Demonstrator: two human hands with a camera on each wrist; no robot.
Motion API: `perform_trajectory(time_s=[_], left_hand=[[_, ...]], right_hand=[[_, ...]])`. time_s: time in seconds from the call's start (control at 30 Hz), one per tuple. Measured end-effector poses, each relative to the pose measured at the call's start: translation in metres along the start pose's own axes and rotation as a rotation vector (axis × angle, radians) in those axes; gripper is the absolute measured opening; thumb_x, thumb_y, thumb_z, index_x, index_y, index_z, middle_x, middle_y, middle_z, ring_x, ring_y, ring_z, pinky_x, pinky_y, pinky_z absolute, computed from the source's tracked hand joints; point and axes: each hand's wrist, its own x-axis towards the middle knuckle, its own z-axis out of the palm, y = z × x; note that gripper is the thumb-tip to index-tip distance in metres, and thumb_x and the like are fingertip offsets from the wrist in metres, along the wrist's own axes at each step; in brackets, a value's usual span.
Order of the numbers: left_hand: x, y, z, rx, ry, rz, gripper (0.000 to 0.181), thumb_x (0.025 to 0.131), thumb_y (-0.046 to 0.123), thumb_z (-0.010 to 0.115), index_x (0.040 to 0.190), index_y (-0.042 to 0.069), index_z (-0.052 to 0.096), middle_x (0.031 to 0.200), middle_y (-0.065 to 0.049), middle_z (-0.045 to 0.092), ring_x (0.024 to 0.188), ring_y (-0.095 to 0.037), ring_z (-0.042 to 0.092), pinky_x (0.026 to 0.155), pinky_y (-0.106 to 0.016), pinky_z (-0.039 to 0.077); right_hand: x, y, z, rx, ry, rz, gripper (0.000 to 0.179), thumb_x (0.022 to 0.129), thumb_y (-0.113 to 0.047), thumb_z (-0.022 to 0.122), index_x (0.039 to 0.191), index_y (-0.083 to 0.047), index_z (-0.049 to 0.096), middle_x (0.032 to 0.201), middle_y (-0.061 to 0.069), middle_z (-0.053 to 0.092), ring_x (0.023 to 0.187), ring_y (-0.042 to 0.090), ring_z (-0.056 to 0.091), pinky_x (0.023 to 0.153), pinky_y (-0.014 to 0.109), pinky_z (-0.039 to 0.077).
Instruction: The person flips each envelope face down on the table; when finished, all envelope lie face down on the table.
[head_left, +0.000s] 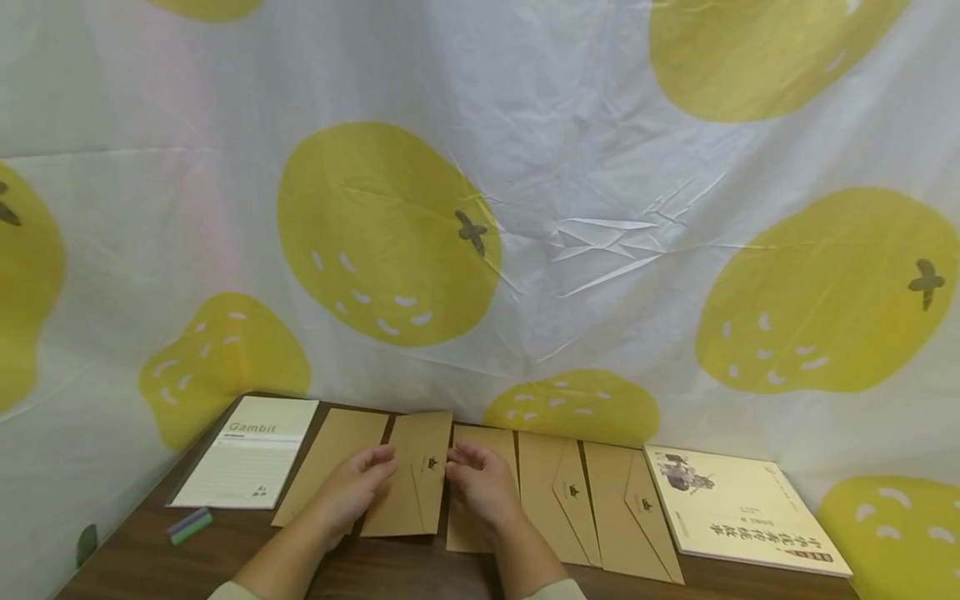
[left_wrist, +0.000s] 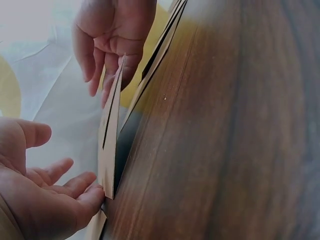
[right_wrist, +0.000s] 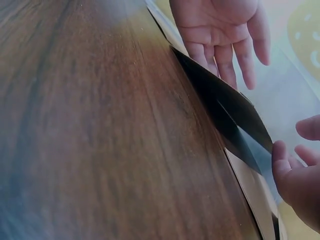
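Note:
A brown kraft envelope (head_left: 405, 492) with a small dark crown print lies between my two hands, its right side tilted up off the dark wood table. My left hand (head_left: 352, 487) is at its left side, fingers spread, fingertips right at the low edge in the left wrist view. At the raised edge is my right hand (head_left: 483, 492); in the right wrist view its fingertips (right_wrist: 278, 148) meet the lifted corner while the thumb stands apart. More brown envelopes lie in the row: one (head_left: 337, 433) partly behind my left hand, another (head_left: 468, 533) partly under my right.
Two further envelopes (head_left: 551, 500) (head_left: 626, 508) continue the row rightward, beside a cream book (head_left: 742, 508). A pale notebook (head_left: 247, 450) marked Gambit lies at the left, with a small purple and green block (head_left: 190, 527) before it. A lemon-print curtain (head_left: 585, 167) hangs behind the table.

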Motion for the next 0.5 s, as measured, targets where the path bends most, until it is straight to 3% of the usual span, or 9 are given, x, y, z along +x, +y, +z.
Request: perform_trajectory(time_s=[0.23,0.5], left_hand=[[0.000,0.000,0.005,0.002,-0.011,-0.001,0.050,0.110,0.026,0.056,0.151,-0.002,0.054,0.158,-0.025,0.055,0.147,-0.046,0.052,0.121,-0.062,0.045],[-0.002,0.005,0.010,0.029,-0.034,0.003,0.048,0.109,0.028,0.059,0.148,0.001,0.059,0.155,-0.022,0.059,0.143,-0.042,0.056,0.117,-0.061,0.048]], right_hand=[[-0.002,0.000,0.003,-0.009,-0.008,-0.044,0.054,0.101,-0.006,0.066,0.151,0.008,0.052,0.152,0.028,0.059,0.134,0.035,0.064,0.107,0.038,0.058],[-0.003,-0.003,0.011,-0.026,-0.016,-0.048,0.058,0.097,-0.011,0.072,0.152,-0.001,0.056,0.155,0.021,0.057,0.137,0.031,0.059,0.113,0.043,0.054]])
